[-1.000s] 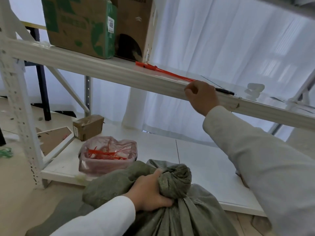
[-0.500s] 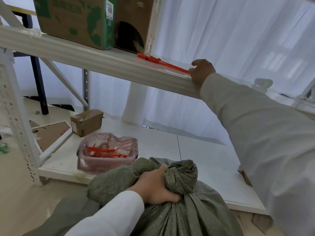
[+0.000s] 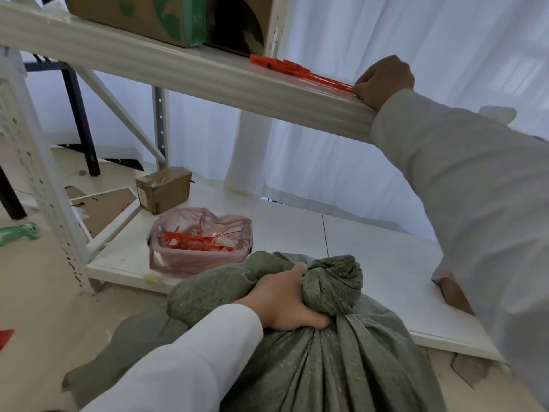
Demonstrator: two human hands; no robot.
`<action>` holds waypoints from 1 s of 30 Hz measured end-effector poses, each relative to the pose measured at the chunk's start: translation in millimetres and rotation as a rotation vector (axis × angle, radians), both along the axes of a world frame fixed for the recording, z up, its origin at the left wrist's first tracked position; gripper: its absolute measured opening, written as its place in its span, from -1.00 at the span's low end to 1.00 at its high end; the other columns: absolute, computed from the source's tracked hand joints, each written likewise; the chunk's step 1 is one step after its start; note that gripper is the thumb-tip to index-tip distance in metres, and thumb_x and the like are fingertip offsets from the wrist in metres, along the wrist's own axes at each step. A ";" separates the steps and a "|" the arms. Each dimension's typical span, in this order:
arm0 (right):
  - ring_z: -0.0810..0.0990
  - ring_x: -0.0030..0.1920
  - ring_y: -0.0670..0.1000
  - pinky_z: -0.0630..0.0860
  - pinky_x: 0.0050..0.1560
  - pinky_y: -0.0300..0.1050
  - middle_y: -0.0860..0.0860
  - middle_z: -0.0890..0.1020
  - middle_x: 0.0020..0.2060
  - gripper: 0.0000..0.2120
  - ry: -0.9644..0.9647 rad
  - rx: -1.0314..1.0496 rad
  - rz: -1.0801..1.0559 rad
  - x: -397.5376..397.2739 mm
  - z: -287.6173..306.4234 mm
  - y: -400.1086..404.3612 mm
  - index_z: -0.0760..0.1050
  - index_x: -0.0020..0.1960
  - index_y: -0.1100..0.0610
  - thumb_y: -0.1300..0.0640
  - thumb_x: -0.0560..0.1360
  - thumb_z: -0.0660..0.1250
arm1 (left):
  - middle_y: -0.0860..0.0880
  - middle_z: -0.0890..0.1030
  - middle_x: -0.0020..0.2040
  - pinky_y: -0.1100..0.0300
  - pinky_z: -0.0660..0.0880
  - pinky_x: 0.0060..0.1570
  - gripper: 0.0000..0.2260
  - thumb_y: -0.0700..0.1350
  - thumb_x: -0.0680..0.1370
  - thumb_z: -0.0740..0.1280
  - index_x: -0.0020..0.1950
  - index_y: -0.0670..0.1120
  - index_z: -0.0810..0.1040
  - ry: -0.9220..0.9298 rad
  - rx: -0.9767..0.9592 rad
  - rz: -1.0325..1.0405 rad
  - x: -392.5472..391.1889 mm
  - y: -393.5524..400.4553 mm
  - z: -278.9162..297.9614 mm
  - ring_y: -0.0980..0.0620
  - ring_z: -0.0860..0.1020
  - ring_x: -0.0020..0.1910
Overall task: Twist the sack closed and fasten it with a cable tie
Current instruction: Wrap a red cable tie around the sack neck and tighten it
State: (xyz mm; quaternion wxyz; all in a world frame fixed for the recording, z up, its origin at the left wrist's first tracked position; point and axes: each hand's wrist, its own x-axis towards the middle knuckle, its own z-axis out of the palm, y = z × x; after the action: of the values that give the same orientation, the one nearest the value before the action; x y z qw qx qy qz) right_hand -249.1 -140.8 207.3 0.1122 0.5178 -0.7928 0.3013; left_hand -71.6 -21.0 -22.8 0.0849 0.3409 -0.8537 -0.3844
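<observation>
Left hand: I see it clamped round the twisted neck of the sack, knot bunched at its 3 o'clock.
Sack: soft woven cloth, I judge; neck will unwind if released; hold just below the knot.
Ties: on shelf, thin, springy, probably slick.
Right hand: fingers curled at the ties' near end, at its 9 o'clock; I cannot tell if one is pinched.

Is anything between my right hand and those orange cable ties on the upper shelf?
Nothing visible. The right hand is at the near ends of the orange cable ties on the upper shelf.
</observation>
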 end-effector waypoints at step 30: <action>0.46 -0.41 -0.14 0.38 -0.36 -0.40 -0.06 0.55 -0.39 -0.77 -0.437 0.043 0.366 11.3 -181.9 200.5 0.52 -0.18 -0.11 0.19 0.53 0.23 | 0.10 0.44 0.01 0.11 0.37 0.08 -0.46 0.19 0.25 0.35 0.15 0.01 0.39 0.138 -0.312 0.025 7.0 19.4 -10.5 -0.03 0.46 0.12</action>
State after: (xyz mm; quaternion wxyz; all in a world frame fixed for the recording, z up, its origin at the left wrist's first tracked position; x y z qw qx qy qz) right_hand -237.8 59.8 25.4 -0.1287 0.5776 -0.6976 0.4040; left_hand -64.6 -1.6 -33.3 0.1998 0.3073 -0.8908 -0.2687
